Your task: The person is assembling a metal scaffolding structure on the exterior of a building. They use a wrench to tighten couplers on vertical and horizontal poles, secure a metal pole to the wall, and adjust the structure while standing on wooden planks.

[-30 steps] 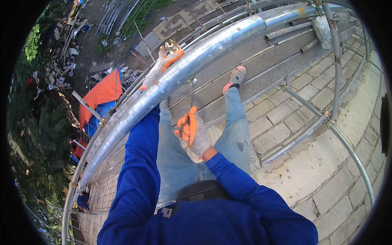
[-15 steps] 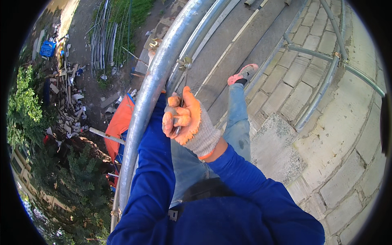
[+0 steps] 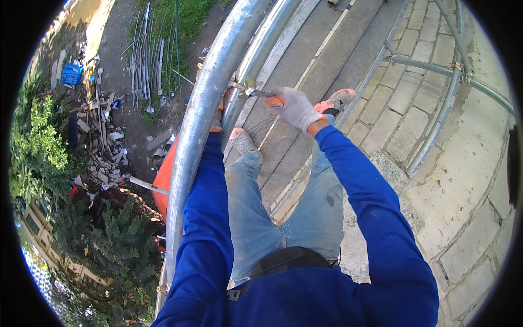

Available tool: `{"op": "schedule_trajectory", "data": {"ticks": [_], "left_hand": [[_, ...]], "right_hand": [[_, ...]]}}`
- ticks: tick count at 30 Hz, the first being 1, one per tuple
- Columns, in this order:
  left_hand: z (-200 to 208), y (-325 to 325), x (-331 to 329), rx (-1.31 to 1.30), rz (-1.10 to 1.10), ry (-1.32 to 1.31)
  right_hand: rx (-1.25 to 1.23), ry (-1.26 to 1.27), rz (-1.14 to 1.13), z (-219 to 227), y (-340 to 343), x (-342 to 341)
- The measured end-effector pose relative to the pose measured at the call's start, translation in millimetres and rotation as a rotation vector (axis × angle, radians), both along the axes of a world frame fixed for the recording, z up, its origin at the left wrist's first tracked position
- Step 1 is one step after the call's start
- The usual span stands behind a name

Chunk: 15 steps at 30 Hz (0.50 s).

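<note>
Wrench (image 3: 262,94) seemingly meets clamp (image 3: 250,83), any lettering unreadably small

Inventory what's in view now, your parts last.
Thick pipe: one, silver, centre-left
Thin pipe: one, silver, beside it
Clamp: one, brassy, at thin pipe
Tool: one, grey, at clamp
Planks: several, grey, upper centre
Blocks: many, beige, right
Tubes: several, grey, over blocks
Poles: many, grey, upper left
Debris: uncounted, mixed, left
Tarp: one, orange, left
Trees: several, green, left
Shoes: two, pink-grey, centre
Jeans: one, blue, centre
Sleeves: two, blue, lower
Left hand: one, gloved orange, partly behind thick pipe
Right hand: one, gloved grey, holding tool
</note>
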<state>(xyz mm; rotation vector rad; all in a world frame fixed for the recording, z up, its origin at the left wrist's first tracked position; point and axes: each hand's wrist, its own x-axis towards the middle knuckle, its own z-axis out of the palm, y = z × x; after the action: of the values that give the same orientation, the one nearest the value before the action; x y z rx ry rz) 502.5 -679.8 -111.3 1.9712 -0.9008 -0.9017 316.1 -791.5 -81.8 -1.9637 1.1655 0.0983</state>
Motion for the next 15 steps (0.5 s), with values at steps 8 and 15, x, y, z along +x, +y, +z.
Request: {"op": "schedule_trajectory", "data": {"ticks": [8, 15], "left_hand": [[-1, -69, 37, -0.071, 0.008, 0.007], [3, 7, 0, 0.004, 0.090, -0.121]], "right_hand": [[-0.876, 0.004, 0.720, 92, -108, -10], [-0.347, -0.027, 0.092, 35, -16, -53]]}}
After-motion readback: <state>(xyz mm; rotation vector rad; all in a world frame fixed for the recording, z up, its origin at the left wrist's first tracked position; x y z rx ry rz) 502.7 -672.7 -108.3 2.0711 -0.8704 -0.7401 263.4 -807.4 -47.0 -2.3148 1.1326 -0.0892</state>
